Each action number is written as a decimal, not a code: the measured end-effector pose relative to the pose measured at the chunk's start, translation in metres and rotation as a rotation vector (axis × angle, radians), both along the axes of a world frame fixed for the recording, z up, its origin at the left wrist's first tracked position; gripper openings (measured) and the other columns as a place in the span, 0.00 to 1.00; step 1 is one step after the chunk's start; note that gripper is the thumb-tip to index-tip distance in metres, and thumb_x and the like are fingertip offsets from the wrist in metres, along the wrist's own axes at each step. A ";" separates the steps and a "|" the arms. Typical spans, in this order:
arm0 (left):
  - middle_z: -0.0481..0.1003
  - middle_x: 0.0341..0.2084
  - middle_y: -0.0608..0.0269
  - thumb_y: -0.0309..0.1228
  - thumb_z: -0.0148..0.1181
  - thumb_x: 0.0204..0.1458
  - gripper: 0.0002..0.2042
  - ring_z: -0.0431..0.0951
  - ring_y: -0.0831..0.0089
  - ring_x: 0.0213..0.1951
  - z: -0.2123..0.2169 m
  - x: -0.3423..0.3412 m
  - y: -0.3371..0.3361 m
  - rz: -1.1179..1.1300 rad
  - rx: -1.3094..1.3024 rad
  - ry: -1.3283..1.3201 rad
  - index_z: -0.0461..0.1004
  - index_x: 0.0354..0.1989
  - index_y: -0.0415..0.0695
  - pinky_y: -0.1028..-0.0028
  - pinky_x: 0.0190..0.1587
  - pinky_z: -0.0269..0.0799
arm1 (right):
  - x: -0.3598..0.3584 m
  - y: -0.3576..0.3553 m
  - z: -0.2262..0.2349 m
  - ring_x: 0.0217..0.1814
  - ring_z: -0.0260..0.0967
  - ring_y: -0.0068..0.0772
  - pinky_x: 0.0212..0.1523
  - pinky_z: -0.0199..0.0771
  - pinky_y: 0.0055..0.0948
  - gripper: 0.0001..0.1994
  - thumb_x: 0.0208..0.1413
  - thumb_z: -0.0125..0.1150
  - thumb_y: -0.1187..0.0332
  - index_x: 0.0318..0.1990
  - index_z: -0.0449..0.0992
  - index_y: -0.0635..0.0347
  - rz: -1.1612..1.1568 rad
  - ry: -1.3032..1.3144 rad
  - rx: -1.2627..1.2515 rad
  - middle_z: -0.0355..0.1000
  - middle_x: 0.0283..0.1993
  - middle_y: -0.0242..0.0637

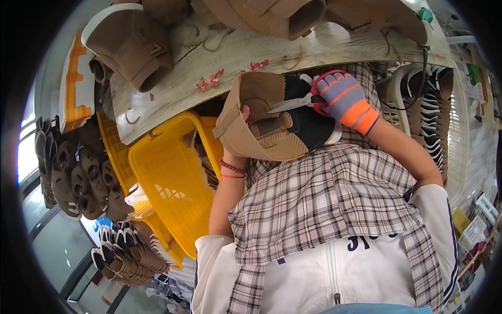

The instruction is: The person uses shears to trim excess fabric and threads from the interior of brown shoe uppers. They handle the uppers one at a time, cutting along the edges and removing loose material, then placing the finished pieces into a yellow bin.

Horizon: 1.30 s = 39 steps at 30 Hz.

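Observation:
My left hand [245, 112], bare with a red bead bracelet and a thin red band at the wrist, grips a brown shoe upper [235, 135]. One fingertip shows inside the opening; the other fingers are hidden behind the upper. Its inside has tan mesh lining and black fabric, with a white edge at the right end. In a grey and orange glove, my right hand [342, 99] is closed around red-handled scissors [290, 104]. Their blades point left into the opening of the upper, over the lining. Whether they touch it I cannot tell.
A worn pale table [172, 99] carries more brown shoe uppers [130, 47]. Yellow baskets [172, 178] stand at the left. Bundled uppers [130, 254] lie lower left, and a white basket [400, 99] of stacked pieces stands at the right. A dark cord [424, 73] hangs by the table's right end.

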<state>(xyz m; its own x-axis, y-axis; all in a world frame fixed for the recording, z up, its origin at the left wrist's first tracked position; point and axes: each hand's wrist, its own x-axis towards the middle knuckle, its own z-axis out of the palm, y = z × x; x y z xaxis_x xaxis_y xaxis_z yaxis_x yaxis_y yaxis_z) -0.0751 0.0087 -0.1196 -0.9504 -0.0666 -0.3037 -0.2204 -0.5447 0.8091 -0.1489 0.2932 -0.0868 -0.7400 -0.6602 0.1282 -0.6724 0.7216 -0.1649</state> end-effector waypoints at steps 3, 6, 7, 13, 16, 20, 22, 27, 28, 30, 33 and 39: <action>0.72 0.50 0.57 0.30 0.62 0.54 0.21 0.73 0.64 0.51 0.018 0.003 0.012 0.070 0.050 -0.043 0.67 0.56 0.41 0.61 0.53 0.74 | 0.002 0.010 0.001 0.40 0.70 0.39 0.42 0.67 0.36 0.20 0.38 0.69 0.58 0.39 0.73 0.54 -0.055 -0.083 0.104 0.72 0.35 0.35; 0.72 0.51 0.57 0.30 0.62 0.54 0.21 0.73 0.64 0.51 0.018 0.004 0.010 0.038 0.266 -0.083 0.67 0.56 0.40 0.61 0.53 0.73 | 0.005 0.018 0.008 0.40 0.69 0.40 0.41 0.68 0.37 0.19 0.38 0.69 0.59 0.39 0.73 0.54 -0.105 -0.127 0.079 0.72 0.36 0.36; 0.72 0.51 0.57 0.30 0.62 0.54 0.21 0.73 0.64 0.51 0.019 0.006 0.012 0.077 0.212 -0.093 0.67 0.56 0.40 0.61 0.53 0.73 | 0.007 0.019 0.012 0.40 0.69 0.41 0.40 0.68 0.37 0.19 0.39 0.69 0.59 0.39 0.73 0.55 -0.112 -0.124 0.046 0.72 0.36 0.37; 0.72 0.51 0.58 0.30 0.62 0.54 0.22 0.73 0.64 0.51 0.022 0.012 0.026 0.136 0.028 -0.042 0.67 0.56 0.41 0.61 0.53 0.73 | 0.010 0.008 0.042 0.39 0.69 0.38 0.42 0.69 0.35 0.21 0.39 0.69 0.55 0.39 0.74 0.55 0.000 -0.005 0.020 0.72 0.34 0.35; 0.72 0.50 0.59 0.31 0.63 0.54 0.22 0.73 0.64 0.51 0.002 0.014 0.019 0.134 -0.169 0.009 0.67 0.56 0.42 0.61 0.53 0.73 | 0.010 0.008 0.039 0.38 0.69 0.37 0.41 0.68 0.35 0.21 0.38 0.69 0.55 0.39 0.74 0.55 0.003 0.022 0.069 0.72 0.35 0.35; 0.71 0.50 0.58 0.32 0.63 0.54 0.22 0.73 0.64 0.51 -0.012 0.014 0.014 0.116 -0.376 0.031 0.66 0.56 0.43 0.61 0.53 0.73 | 0.016 0.008 0.043 0.36 0.68 0.40 0.38 0.67 0.37 0.20 0.36 0.70 0.60 0.39 0.72 0.54 -0.012 0.009 0.044 0.71 0.33 0.37; 0.71 0.50 0.58 0.33 0.63 0.53 0.23 0.73 0.63 0.51 -0.022 0.018 0.012 0.096 -0.411 0.026 0.65 0.56 0.43 0.61 0.52 0.73 | 0.019 0.008 0.046 0.36 0.69 0.40 0.37 0.67 0.37 0.20 0.36 0.70 0.60 0.39 0.72 0.55 -0.024 0.004 0.067 0.71 0.32 0.37; 0.72 0.47 0.60 0.32 0.57 0.58 0.17 0.73 0.68 0.48 -0.022 0.020 0.016 0.056 -0.409 0.015 0.68 0.54 0.42 0.68 0.49 0.72 | 0.022 0.008 0.046 0.35 0.69 0.35 0.35 0.67 0.33 0.17 0.45 0.65 0.55 0.38 0.72 0.56 -0.010 0.070 0.107 0.72 0.33 0.36; 0.72 0.46 0.61 0.32 0.55 0.59 0.15 0.72 0.70 0.47 -0.018 0.018 0.018 0.053 -0.433 0.023 0.69 0.53 0.42 0.70 0.48 0.71 | 0.022 0.008 0.044 0.34 0.69 0.35 0.34 0.67 0.32 0.17 0.46 0.64 0.55 0.37 0.72 0.56 -0.013 0.092 0.085 0.72 0.32 0.36; 0.72 0.46 0.61 0.31 0.54 0.60 0.15 0.73 0.70 0.46 -0.015 0.016 0.019 0.055 -0.451 0.033 0.69 0.53 0.42 0.70 0.47 0.71 | 0.022 0.007 0.038 0.33 0.69 0.35 0.33 0.67 0.32 0.16 0.48 0.63 0.55 0.37 0.72 0.55 -0.015 0.124 0.086 0.72 0.31 0.35; 0.71 0.50 0.57 0.35 0.62 0.54 0.23 0.73 0.62 0.48 -0.013 0.018 0.020 0.080 -0.317 0.002 0.65 0.56 0.43 0.61 0.50 0.73 | 0.023 0.009 0.030 0.32 0.70 0.34 0.32 0.67 0.32 0.16 0.48 0.63 0.54 0.36 0.72 0.54 -0.007 0.121 0.014 0.72 0.30 0.35; 0.71 0.50 0.58 0.34 0.62 0.55 0.23 0.73 0.62 0.48 -0.016 0.015 0.017 0.109 -0.147 -0.061 0.64 0.57 0.44 0.61 0.50 0.73 | 0.030 0.006 0.019 0.34 0.75 0.38 0.35 0.72 0.33 0.15 0.48 0.64 0.55 0.38 0.75 0.54 -0.281 -0.252 -0.105 0.75 0.31 0.36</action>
<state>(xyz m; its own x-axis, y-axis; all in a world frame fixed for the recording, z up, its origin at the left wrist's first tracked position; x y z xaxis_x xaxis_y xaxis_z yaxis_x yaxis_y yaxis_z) -0.0598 0.0252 -0.1352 -0.9153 -0.2158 -0.3402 -0.2180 -0.4449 0.8687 -0.1189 0.2987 -0.0675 -0.9069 -0.4205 -0.0249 -0.3800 0.8422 -0.3825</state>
